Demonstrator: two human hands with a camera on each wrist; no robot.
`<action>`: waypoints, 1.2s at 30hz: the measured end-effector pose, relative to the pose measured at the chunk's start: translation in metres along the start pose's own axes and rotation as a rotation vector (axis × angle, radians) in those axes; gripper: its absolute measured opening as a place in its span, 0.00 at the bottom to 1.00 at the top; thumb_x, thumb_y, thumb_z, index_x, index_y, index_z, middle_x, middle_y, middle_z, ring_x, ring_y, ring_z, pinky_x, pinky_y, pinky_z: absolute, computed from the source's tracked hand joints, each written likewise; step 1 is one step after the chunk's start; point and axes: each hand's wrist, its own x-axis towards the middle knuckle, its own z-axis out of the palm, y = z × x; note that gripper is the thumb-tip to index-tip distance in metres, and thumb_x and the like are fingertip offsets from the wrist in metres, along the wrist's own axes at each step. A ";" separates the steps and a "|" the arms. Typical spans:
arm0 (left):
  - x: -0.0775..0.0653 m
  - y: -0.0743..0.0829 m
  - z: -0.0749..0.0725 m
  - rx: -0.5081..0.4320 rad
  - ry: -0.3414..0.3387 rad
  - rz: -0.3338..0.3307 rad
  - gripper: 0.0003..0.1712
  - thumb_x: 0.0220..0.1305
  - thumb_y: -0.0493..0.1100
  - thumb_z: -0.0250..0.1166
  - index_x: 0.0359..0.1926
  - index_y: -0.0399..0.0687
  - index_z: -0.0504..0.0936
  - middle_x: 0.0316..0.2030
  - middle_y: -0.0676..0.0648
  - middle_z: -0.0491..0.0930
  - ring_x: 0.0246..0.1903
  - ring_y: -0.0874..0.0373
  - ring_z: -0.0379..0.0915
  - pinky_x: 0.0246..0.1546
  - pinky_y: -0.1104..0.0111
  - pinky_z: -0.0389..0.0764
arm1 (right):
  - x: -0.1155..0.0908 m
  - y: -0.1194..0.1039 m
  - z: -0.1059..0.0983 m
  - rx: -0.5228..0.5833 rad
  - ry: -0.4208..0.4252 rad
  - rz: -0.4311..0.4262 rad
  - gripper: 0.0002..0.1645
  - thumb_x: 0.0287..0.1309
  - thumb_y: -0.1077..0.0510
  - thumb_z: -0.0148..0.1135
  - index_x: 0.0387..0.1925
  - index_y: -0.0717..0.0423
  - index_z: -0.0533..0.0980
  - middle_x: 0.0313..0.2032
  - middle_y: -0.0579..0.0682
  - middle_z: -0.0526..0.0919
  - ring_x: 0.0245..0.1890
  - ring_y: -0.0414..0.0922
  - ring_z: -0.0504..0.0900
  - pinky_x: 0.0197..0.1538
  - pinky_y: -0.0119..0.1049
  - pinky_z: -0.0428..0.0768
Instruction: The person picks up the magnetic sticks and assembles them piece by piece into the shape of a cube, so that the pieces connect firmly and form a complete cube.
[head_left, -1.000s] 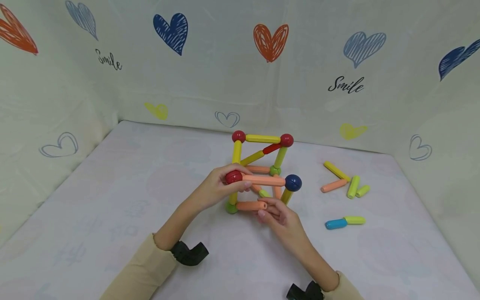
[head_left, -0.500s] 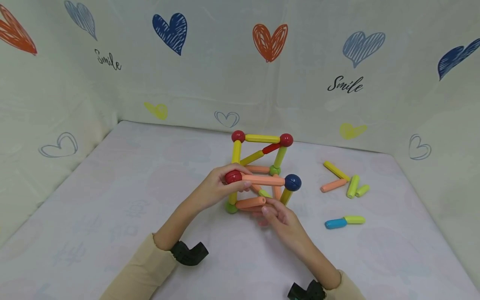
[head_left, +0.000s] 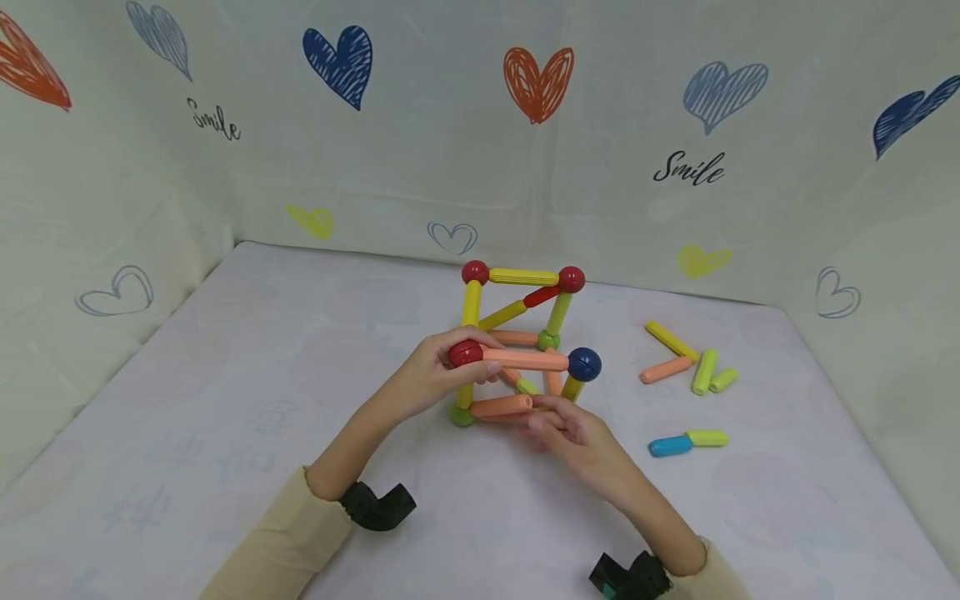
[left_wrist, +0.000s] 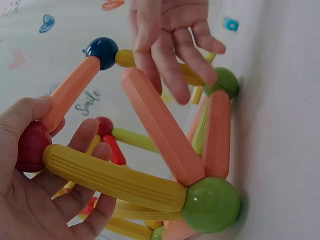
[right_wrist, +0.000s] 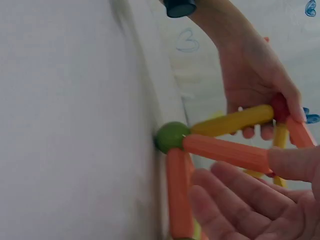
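Note:
A frame of magnetic rods and balls stands on the table. My left hand holds the red ball at its near upper left corner, thumb on one side and fingers behind. From there an orange rod runs to a blue ball, and a yellow rod drops to a green ball. A second orange rod slants up from that green ball, its far end unattached. My right hand is at this free end, fingers loosely extended. Below it a lower orange rod leads to another green ball.
To the right lie loose rods: a yellow rod, an orange rod and two lime rods, the longer lime rod beside the shorter. Nearer, a blue rod joins a lime rod. A patterned cloth hangs behind.
The slanted orange rod's free end has risen slightly. My right hand has loosened from it and drawn back a little to the right. My left hand stays on the red ball.

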 end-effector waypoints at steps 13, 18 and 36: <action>-0.001 0.002 0.000 0.004 0.000 0.006 0.16 0.61 0.40 0.62 0.50 0.44 0.75 0.41 0.42 0.79 0.39 0.53 0.76 0.45 0.51 0.78 | -0.027 -0.006 -0.081 -0.403 -0.109 -0.051 0.19 0.65 0.51 0.52 0.53 0.55 0.73 0.49 0.51 0.81 0.48 0.40 0.78 0.48 0.29 0.77; 0.000 0.001 0.000 -0.012 -0.002 -0.010 0.16 0.62 0.39 0.62 0.50 0.45 0.75 0.41 0.42 0.79 0.39 0.53 0.76 0.46 0.49 0.77 | -0.034 0.007 -0.110 -0.479 0.070 -0.031 0.18 0.64 0.53 0.54 0.52 0.55 0.74 0.50 0.52 0.80 0.47 0.35 0.77 0.45 0.26 0.76; -0.001 0.003 0.000 -0.018 -0.005 0.001 0.16 0.62 0.40 0.61 0.51 0.44 0.74 0.41 0.42 0.79 0.38 0.53 0.77 0.45 0.52 0.79 | -0.058 0.086 -0.182 -0.378 -0.036 0.362 0.24 0.56 0.55 0.61 0.53 0.62 0.72 0.49 0.55 0.76 0.43 0.41 0.70 0.44 0.40 0.73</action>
